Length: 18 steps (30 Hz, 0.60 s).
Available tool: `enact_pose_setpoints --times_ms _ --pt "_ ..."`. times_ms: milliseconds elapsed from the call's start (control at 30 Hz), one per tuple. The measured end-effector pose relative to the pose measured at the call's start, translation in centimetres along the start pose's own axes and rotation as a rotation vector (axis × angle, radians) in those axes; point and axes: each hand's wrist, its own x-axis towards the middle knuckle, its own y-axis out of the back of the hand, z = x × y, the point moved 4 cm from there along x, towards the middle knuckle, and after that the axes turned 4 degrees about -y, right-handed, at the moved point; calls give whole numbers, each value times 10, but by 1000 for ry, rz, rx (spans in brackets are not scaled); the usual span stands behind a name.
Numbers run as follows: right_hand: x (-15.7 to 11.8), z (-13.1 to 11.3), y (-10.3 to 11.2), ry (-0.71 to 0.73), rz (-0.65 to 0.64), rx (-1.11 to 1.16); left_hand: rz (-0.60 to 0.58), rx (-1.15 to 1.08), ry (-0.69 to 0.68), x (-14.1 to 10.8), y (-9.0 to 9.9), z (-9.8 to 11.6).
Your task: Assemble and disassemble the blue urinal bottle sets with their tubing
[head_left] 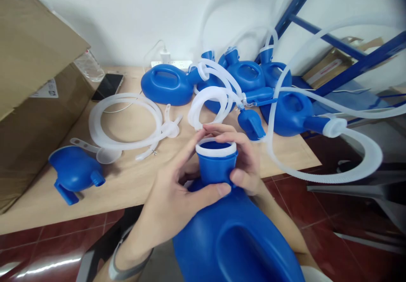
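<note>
A large blue plastic urinal bottle (203,235) with a moulded handle lies close to my body, its neck pointing away from me. Around the open mouth runs a white ring (206,150). My left hand (177,197) wraps the neck from the left, thumb across its front. On the other side my right hand (245,159) curls round the neck, with fingers over the far rim and thumb low on the right. Both hands grip the same neck. The bottle's lower end is cut off by the frame.
Several blue bottles (171,83) with white hoses stand at the back. A coiled hose (95,121), a white cap (109,155) and a blue spouted part (78,170) lie left. A cardboard box (41,125), phone (108,86) and blue metal rack (330,40) flank the table.
</note>
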Motion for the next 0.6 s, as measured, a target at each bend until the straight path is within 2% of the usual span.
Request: enact_pose_setpoints --times_ms 100,200,333,433,600 --pt "-3 8 -17 -58 191 287 27 -68 58 -1 2 -5" --pt "-8 12 -28 -89 246 412 89 -55 64 -6 5 -4" --pt "-9 6 -26 -42 326 684 141 -115 40 -11 5 2" --pt "-9 2 -23 -28 312 718 140 -160 7 -12 2 4" --pt "-17 9 -21 -76 325 611 137 -170 -14 -13 -1 -2"
